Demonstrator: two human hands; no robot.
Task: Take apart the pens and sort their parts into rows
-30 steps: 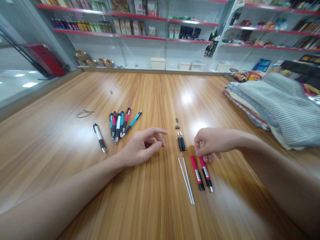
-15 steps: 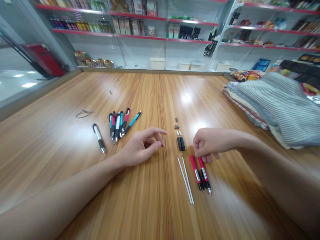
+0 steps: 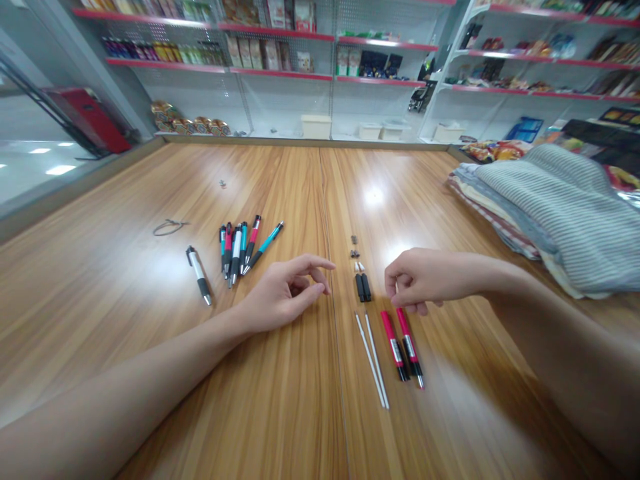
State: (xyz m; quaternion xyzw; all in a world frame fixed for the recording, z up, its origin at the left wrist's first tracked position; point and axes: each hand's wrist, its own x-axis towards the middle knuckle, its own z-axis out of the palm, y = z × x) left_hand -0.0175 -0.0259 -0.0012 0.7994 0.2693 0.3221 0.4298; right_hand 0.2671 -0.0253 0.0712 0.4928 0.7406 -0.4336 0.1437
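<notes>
My left hand (image 3: 285, 293) rests on its side on the wooden table (image 3: 280, 413), fingers loosely curved and apart, holding nothing. My right hand (image 3: 425, 279) hovers with fingertips pinched together just above the top ends of two red pen barrels (image 3: 403, 343); what it pinches, if anything, is hidden. Left of the barrels lie two white refills (image 3: 373, 360). Above them, between my hands, are two black grips (image 3: 363, 287), small white tips (image 3: 359, 267) and tiny dark parts (image 3: 354, 247) in a column.
A cluster of several assembled pens (image 3: 243, 245) and one white-and-black pen (image 3: 199, 275) lie left of my left hand. A thin wire loop (image 3: 167, 227) sits farther left. Folded striped cloths (image 3: 555, 207) are stacked at the right. Stocked shelves (image 3: 280, 73) line the back.
My right hand has lifted slightly off the red barrels and shifted a little up; the right barrel was nudged closer to the other. The left hand has not moved.
</notes>
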